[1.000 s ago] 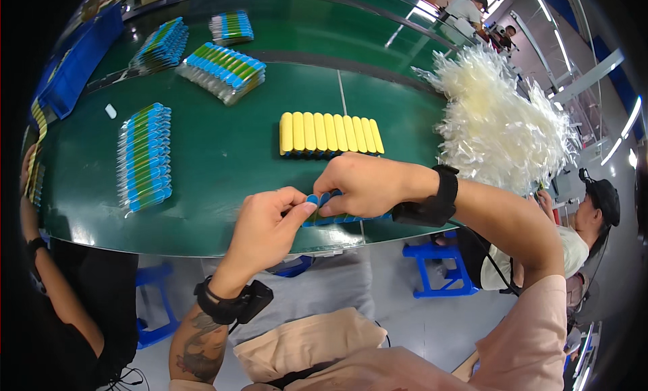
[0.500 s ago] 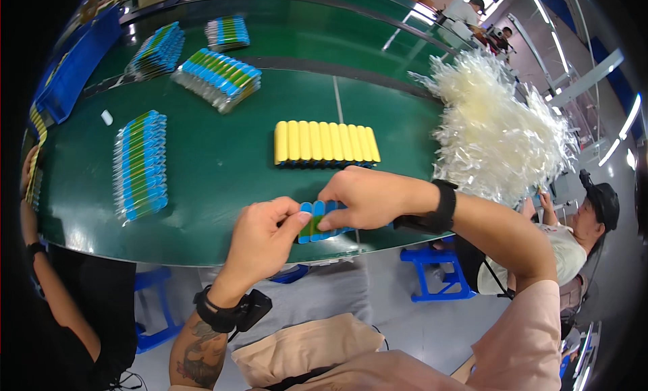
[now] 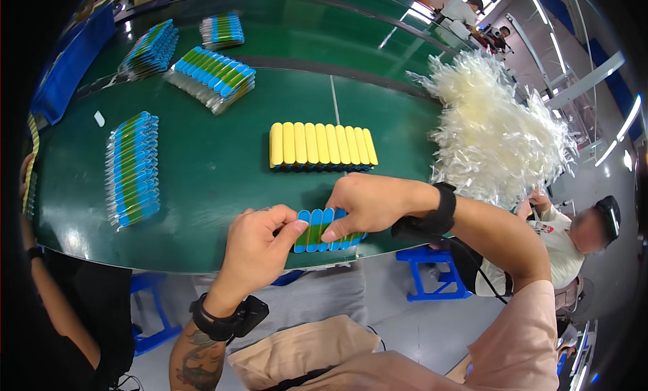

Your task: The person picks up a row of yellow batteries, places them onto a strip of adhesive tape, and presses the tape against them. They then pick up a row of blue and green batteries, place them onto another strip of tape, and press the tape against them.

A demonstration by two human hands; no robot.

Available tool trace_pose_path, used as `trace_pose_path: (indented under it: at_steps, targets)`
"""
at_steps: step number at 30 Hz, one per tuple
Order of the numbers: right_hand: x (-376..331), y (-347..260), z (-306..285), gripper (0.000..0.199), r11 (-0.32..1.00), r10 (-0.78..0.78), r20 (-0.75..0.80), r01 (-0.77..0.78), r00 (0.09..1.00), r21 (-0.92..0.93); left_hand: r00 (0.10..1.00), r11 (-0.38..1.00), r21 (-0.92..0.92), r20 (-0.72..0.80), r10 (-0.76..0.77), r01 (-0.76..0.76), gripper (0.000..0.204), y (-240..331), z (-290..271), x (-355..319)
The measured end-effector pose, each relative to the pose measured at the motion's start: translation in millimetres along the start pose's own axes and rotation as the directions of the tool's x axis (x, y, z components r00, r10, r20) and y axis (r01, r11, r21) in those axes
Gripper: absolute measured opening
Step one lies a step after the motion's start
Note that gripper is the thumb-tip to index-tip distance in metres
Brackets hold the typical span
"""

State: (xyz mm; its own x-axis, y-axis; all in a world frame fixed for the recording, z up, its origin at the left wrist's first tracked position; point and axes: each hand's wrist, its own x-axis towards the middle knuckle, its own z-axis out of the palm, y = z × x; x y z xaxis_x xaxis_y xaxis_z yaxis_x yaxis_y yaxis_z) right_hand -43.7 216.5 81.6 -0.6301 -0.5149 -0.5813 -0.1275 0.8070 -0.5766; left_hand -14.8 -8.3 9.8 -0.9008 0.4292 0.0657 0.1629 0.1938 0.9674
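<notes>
A row of flat, round-ended blue-and-green strips lies side by side near the table's front edge. My left hand pinches the row's left end between thumb and forefinger. My right hand grips it from above, the thumb across the strips' faces and the other fingers partly hidden behind. Just beyond my hands, a block of round-ended yellow strips rests on the table, with a dark blue underside showing along its near edge.
On the green table, stacks of blue-and-green strips stand at the left, with more stacks farther back. A heap of clear plastic film pieces fills the right side. A blue bin is at far left. People sit nearby.
More of the blue-and-green row shows between my hands, and it sits slightly lower in view. My fingers have shifted a little on it. The view has moved slightly.
</notes>
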Motion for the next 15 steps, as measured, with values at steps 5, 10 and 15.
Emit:
trace_pose_path:
  at_steps: [5,10,15]
  targets:
    - [-6,0,-8,0.039,0.995,0.031,-0.027,-0.033,0.999,-0.093,1.0,0.999,0.052,0.025,-0.014,0.013,0.021,1,1,1]
    - [-15,3,-2,0.041,0.994,-0.019,-0.087,0.009,0.996,-0.113,0.999,0.998,0.06,0.024,0.023,-0.024,0.02,-2,0,0]
    - [-24,14,-9,0.044,0.995,0.057,-0.111,-0.065,0.992,-0.075,1.0,0.999,0.054,0.02,-0.007,0.006,0.02,-1,-2,0]
